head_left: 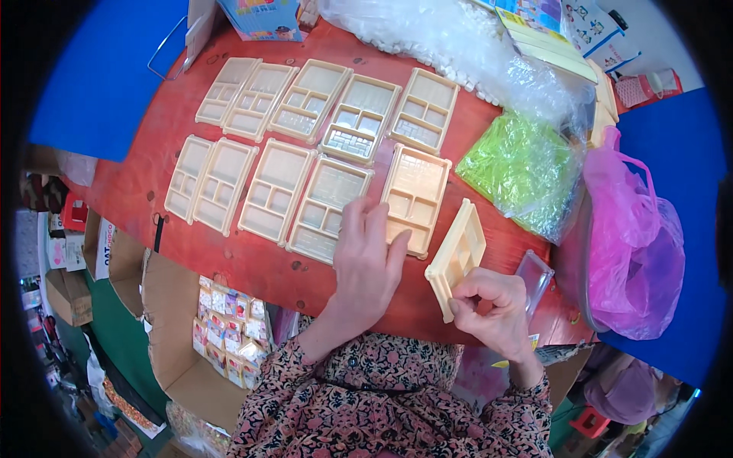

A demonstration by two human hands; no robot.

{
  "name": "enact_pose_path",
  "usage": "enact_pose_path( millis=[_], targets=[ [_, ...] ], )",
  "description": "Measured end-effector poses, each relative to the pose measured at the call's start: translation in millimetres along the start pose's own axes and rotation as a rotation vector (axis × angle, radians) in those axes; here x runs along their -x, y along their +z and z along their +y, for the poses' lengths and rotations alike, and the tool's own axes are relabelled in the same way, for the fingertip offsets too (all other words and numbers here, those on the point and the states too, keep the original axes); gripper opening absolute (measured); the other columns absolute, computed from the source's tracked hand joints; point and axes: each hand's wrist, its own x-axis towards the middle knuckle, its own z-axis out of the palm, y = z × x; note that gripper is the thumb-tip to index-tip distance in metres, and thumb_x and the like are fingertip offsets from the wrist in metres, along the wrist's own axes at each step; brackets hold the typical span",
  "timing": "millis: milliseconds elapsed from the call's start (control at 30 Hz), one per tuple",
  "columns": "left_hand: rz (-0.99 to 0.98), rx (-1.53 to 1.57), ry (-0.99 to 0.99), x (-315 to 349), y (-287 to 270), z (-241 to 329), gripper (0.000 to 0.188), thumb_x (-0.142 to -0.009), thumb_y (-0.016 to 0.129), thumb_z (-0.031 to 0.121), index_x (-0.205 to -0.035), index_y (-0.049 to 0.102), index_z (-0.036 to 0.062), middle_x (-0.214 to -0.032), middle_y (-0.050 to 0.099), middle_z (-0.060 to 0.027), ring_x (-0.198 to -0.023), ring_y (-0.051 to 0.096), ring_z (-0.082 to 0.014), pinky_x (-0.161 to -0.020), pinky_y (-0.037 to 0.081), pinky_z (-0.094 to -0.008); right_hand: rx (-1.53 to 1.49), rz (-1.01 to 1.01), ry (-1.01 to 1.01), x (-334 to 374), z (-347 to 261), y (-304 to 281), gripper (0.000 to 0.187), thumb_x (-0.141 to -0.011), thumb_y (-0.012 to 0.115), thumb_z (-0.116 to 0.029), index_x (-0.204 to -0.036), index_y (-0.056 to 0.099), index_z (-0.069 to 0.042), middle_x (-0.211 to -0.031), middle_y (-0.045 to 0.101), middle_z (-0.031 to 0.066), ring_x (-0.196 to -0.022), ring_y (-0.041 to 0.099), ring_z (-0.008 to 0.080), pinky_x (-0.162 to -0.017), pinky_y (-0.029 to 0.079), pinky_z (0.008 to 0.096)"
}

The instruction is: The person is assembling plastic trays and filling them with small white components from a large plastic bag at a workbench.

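Note:
Several cream-coloured compartment trays lie in two rows on the red table (pixel 305 278). My right hand (pixel 492 305) pinches the lower corner of one compartment tray (pixel 462 248), which is tilted up on its side at the front right. My left hand (pixel 365 256) has its fingers stretched out and apart, over the gap between the two rightmost trays of the near row. Its thumb lies at the lower left part of the end compartment tray (pixel 416 183). The fingers partly cover the compartment tray (pixel 336 191) to its left. I cannot tell how firmly they touch.
To the right lie a clear bag of bright green pieces (pixel 515 164) and a pink plastic bag (pixel 634 237) over a basin. A large clear bag of white pieces (pixel 427 34) sits at the back. A clear plastic lid (pixel 534 278) and a carton of small packets (pixel 172 336) are near me.

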Motion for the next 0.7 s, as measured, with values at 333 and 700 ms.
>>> enact_pose_path(
  millis=[333,700],
  targets=[
    [-0.237,-0.187,-0.061,11.2,7.2,-6.4,0.041,-0.076,0.047,-0.002,-0.117,0.046,-0.0069,-0.086,0.048,-0.0178,-0.075,0.053,-0.0326,-0.064,0.045,-0.0384,-0.037,0.050,-0.039,7.1,1.3,-10.3,0.007,-0.065,0.064,0.003,-0.069,0.059,0.000,-0.061,0.054,0.0029,-0.050,0.050,0.0072,-0.044,0.035,0.0208],
    [-0.039,0.597,-0.670,0.8,-75.1,-7.9,0.035,-0.079,0.047,-0.005,-0.113,0.056,-0.0052,-0.097,0.062,-0.0082,-0.086,0.058,-0.0105,-0.077,0.047,-0.0235,0.024,0.007,-0.129,4.0,10.7,-4.8,0.011,-0.065,0.064,0.003,-0.073,0.058,-0.001,-0.062,0.054,0.0048,-0.052,0.054,0.0122,-0.045,0.040,0.0249]
  ],
)
